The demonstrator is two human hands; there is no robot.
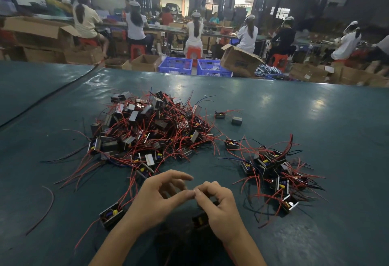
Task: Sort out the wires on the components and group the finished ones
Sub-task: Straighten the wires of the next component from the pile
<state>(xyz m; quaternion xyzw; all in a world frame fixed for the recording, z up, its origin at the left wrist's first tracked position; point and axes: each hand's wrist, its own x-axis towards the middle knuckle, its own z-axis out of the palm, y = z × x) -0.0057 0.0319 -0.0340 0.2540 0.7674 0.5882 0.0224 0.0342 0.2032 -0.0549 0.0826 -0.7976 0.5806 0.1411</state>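
My right hand (220, 205) grips a small dark component (200, 219) low over the green table (315, 118); most of the part is hidden under the fingers. My left hand (157, 199) meets the right fingertips, its thumb and curled fingers pinching what looks like one of that component's thin wires, which is blurred. A big tangled heap of components with red wires (151, 131) lies just beyond my hands. A smaller group of components (271, 169) lies to the right. One single component (111, 215) sits by my left wrist.
Two stray components (220, 115) (236, 121) lie right of the heap, with another (231, 143) between the two groups. A loose red wire (45, 209) lies at the left. Beyond the table's far edge stand blue crates (175, 66), cardboard boxes and seated workers.
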